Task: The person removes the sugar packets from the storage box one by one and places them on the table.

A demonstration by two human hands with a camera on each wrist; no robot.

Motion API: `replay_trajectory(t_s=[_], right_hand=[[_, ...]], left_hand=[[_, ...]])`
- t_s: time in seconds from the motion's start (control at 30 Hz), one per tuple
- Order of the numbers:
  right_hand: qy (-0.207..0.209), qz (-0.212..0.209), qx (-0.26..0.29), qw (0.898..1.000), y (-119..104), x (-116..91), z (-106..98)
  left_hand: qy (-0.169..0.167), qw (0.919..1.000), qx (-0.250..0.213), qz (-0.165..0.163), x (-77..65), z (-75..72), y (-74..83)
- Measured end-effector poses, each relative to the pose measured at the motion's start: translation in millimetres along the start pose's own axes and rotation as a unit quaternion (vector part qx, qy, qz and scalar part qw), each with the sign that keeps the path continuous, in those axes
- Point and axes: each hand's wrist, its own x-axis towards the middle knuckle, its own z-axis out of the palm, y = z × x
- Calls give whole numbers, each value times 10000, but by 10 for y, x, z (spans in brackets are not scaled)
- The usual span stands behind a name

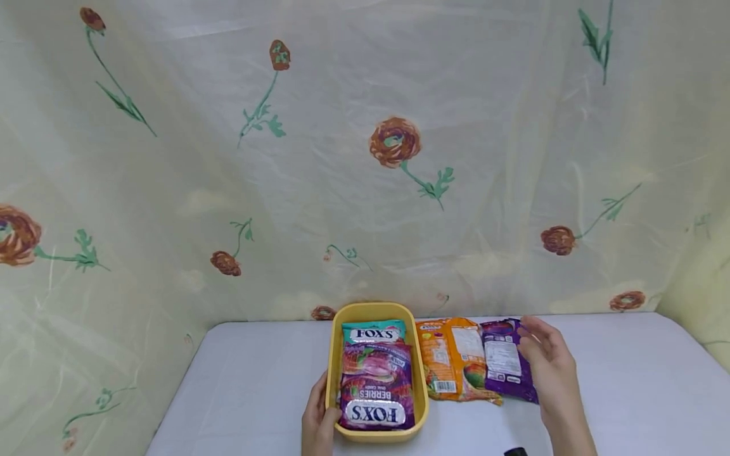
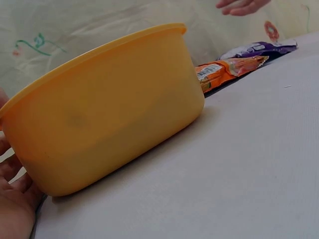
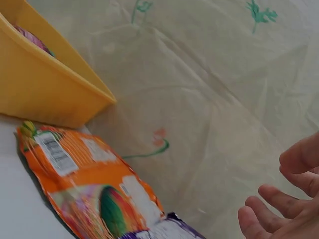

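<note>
A yellow plastic tub stands on the table, holding a teal candy bag and a purple-pink FOX'S Berries candy bag lying over it. My left hand grips the tub's near left side, thumb at the rim and fingers along the outer wall. To the tub's right lies an orange candy bag, back side up with its barcode showing. Beside it lies a purple candy bag, partly overlapped in the head view by my right hand. In the right wrist view that hand's fingers are spread loosely, holding nothing.
A pale sheet with printed flowers hangs behind and along both sides of the white table. A small black object shows at the bottom edge of the head view.
</note>
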Motion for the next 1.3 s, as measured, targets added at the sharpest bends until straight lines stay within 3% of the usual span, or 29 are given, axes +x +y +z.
replay_trajectory(t_s=[0.1, 0.23, 0.57, 0.87, 1.07, 1.17, 1.3], right_hand=[[-358, -351, 358, 9981, 4, -34, 79], [-836, -376, 621, 9939, -11, -76, 185], [-1289, -14, 32, 9916, -112, -244, 544], [-1786, -143, 330, 9833, -132, -382, 793], [-1956, -228, 93, 9804, -155, -485, 944], [-2083, -451, -24, 9770, -168, -550, 1007], [-2323, -449, -152, 9715, -194, -626, 1095]], left_hand=[[-52, 9999, -100, 109, -8, -16, -14], [-70, 9996, -202, 165, -18, -29, -33], [-151, 9989, -411, 138, -22, -39, -51], [-135, 9993, -330, 89, 2, -30, -46], [-66, 9996, -261, -97, 10, -26, -27], [-31, 9995, -287, -108, 21, -28, -34], [-26, 9992, -378, -94, 34, -27, -43]])
